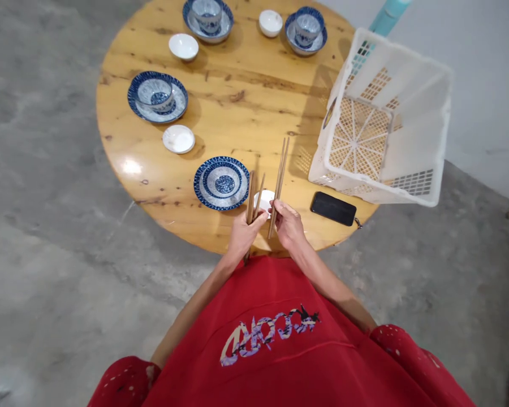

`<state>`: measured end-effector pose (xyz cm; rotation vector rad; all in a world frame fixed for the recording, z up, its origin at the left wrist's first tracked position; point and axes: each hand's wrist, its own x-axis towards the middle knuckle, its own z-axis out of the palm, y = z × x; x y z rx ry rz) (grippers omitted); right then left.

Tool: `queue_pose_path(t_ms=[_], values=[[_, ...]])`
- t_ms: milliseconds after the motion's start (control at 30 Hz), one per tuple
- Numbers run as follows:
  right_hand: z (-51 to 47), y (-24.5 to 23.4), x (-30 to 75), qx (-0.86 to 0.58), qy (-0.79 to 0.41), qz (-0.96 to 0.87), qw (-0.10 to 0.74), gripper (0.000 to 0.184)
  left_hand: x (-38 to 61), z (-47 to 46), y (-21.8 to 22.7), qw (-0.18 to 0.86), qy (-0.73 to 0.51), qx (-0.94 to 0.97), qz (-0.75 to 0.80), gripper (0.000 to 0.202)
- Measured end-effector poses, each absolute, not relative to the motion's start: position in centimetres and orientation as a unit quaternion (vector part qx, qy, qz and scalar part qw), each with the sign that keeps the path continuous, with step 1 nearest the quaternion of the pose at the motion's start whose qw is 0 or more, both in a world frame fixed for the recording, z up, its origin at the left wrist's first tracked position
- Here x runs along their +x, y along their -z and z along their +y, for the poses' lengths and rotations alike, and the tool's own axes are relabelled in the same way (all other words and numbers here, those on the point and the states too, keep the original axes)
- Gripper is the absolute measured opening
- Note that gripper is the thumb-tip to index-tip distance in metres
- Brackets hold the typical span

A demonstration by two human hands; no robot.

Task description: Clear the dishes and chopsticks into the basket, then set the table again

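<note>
Close to the table's near edge, my left hand (242,230) is closed around several wooden chopsticks (250,198). Beside it, my right hand (289,225) pinches a pair of chopsticks (281,175) that point away from me. Behind both hands sits a small white dish (264,202), partly covered by the fingers and sticks. To the left of my left hand lies a blue-and-white plate (200,182) with a patterned centre; whether a bowl sits in it I cannot tell.
A white plastic basket (377,191) stands at the right of the round wooden table (237,121), a black phone (333,208) in front of it. Farther off are plates holding bowls (155,95), (207,16), (307,29) and small white dishes (178,139), (184,47), (270,23).
</note>
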<state>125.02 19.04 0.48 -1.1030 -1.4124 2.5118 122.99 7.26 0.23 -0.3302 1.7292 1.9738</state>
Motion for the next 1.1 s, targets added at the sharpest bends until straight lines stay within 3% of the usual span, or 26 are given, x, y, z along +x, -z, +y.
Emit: queue_pose_path(t_ms=[333, 633, 900, 1100], values=[[18.4, -0.3, 123.6, -0.356, -0.858, -0.369, 0.016, 0.028, 123.4, 6.9, 0.0, 0.229, -0.636, 0.015, 0.737, 0.031], [17.4, -0.6, 123.8, -0.368, -0.854, -0.369, 0.006, 0.033, 123.5, 6.6, -0.8, 0.241, -0.615, -0.001, 0.751, 0.037], [18.9, 1.1, 123.3, -0.354, -0.779, -0.516, 0.036, 0.031, 123.4, 5.6, 0.8, 0.291, -0.6, -0.015, 0.745, 0.038], [20.4, 3.1, 122.7, -0.35, -0.742, -0.571, -0.028, 0.016, 123.0, 3.5, 3.8, 0.333, -0.552, 0.022, 0.764, 0.038]])
